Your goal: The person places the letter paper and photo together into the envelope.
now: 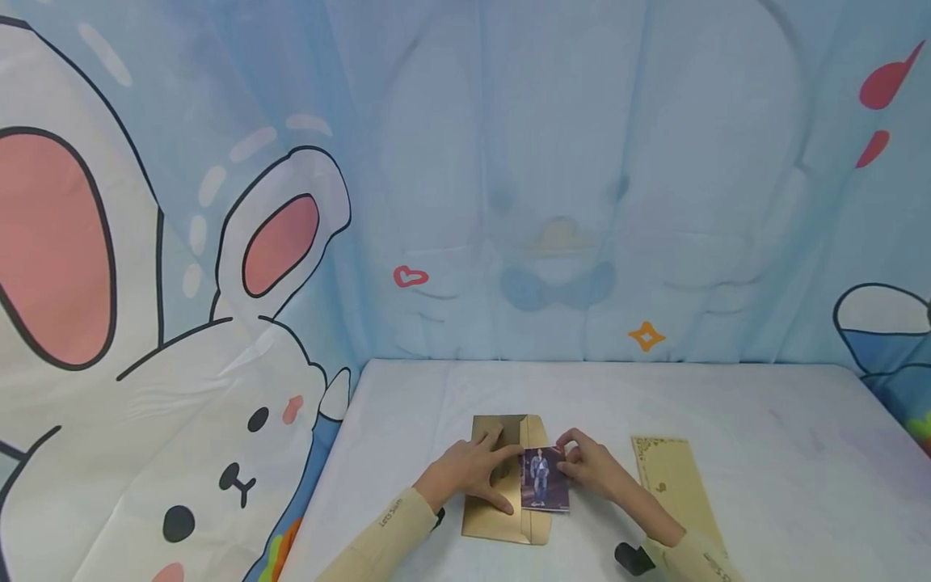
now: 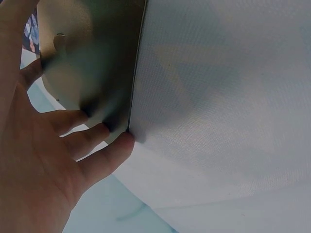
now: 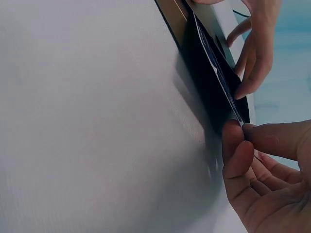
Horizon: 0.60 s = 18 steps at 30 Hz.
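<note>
A gold envelope [image 1: 494,525] lies on the white table with its flap side toward the right. My left hand [image 1: 469,473] rests on it with fingers spread, one fingertip right at the left edge of a photo. In the left wrist view the fingertips [image 2: 124,141] press along the envelope's side. The photo [image 1: 541,481] shows a standing figure on a dark background and overlaps the envelope's right part. Between thumb and finger, my right hand [image 1: 592,465] pinches the photo's right edge. From the right wrist view the photo [image 3: 216,63] appears edge-on, tilted above the table.
To the right lies a long yellowish card or envelope [image 1: 669,469] with printed ornament, partly behind the right forearm. A blue curtain [image 1: 553,162] hangs behind the white table [image 1: 407,404]. A cloth with a cartoon rabbit [image 1: 218,453] hangs at the left.
</note>
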Available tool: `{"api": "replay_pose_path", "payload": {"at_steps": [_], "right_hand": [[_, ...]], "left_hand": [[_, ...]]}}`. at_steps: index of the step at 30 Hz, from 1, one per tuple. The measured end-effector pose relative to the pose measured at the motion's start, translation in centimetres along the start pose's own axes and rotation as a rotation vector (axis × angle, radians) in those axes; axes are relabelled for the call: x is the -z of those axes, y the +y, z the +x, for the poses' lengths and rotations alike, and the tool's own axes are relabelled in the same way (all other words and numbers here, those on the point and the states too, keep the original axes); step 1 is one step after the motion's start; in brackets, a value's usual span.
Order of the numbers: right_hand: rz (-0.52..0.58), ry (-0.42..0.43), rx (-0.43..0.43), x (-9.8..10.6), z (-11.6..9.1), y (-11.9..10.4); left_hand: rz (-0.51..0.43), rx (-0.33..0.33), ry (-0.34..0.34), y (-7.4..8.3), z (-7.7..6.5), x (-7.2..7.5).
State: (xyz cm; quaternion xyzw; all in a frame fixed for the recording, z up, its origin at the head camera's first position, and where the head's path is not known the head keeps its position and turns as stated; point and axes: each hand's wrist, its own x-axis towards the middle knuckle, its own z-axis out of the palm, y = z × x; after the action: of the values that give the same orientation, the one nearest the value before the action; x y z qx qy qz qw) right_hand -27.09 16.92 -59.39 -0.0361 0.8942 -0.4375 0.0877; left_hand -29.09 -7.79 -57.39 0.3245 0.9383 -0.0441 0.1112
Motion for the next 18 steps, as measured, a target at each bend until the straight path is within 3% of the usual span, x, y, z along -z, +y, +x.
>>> {"api": "replay_pose_path", "payload": {"at_steps": [18], "right_hand": [[0.050, 0.000, 0.005, -1.2, 0.2, -0.4]], "left_hand": [[-0.009, 0.008, 0.003, 0.0, -0.1, 0.1]]}}
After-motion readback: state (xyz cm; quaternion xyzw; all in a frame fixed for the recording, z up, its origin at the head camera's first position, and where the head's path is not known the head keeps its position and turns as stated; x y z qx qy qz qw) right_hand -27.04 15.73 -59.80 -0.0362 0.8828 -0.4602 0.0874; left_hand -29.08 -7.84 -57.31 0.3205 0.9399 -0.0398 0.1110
